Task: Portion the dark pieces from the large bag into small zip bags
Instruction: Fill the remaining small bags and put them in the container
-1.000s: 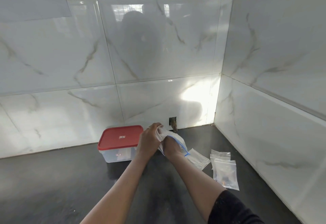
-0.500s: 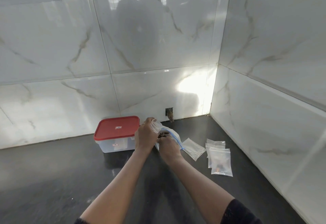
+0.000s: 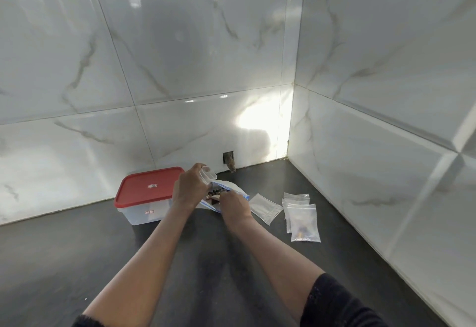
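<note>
Glossy, marble-look wall tiles throw reflections all round, smooth as glass. Below them, the dark counter looks stone-like, mostly matt with a dull sheen. The container is cloudy translucent plastic, and its red lid is smooth plastic. The large bag is thin, crinkled clear film. The small zip bags are shiny clear plastic. The black sleeve is textured cloth.

Left hand grips large bag, pieces inside

The left sleeve and right sleeve are black textured fabric, each ending above a bare forearm.
</note>
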Tool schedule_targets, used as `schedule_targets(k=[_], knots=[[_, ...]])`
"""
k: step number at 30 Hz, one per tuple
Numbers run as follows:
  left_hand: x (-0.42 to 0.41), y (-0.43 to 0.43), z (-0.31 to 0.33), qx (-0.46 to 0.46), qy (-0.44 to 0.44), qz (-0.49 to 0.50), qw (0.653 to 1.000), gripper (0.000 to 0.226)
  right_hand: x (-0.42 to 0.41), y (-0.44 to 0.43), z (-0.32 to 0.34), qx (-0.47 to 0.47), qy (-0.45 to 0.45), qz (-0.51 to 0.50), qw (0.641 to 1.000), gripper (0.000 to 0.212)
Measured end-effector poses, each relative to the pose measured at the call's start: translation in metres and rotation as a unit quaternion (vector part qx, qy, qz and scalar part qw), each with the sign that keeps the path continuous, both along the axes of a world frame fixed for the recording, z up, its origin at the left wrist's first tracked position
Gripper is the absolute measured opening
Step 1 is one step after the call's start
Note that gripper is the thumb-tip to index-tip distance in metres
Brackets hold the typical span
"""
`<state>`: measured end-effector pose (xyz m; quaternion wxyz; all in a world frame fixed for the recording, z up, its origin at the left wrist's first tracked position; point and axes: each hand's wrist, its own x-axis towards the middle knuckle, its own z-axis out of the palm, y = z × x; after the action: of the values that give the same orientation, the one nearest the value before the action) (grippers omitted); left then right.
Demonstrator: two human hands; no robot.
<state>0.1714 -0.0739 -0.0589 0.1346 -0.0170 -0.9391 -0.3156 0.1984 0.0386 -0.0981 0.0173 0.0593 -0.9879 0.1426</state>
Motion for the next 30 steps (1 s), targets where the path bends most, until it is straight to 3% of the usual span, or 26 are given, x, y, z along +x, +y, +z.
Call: schedule_targets(k=[4,8,16,23,30], knots=[[0.002,0.001,-0.001,-0.006,-0.018,-0.013,1.0,0.043,-0.01,-0.004,0.004,-0.037,-0.016,-0.05,0.998,0.034],[0.004,0.005,0.003,0.019,-0.016,-0.011,1.0,0.045,-0.02,-0.016,0.005,-0.063,-0.045,-0.026,0.997,0.031],[0.003,0.005,0.004,0.042,-0.028,-0.004,0.999,0.043,-0.031,-0.008,0.011,0.007,-0.068,0.015,0.998,0.039],[0.002,0.004,0.002,0.051,-0.037,0.006,0.998,0.039,-0.033,-0.002,0.013,-0.001,-0.072,0.053,0.996,0.043],[0.008,0.018,0.009,0.053,-0.022,0.005,0.998,0.039,-0.026,0.001,0.002,-0.029,-0.052,-0.027,0.998,0.036]])
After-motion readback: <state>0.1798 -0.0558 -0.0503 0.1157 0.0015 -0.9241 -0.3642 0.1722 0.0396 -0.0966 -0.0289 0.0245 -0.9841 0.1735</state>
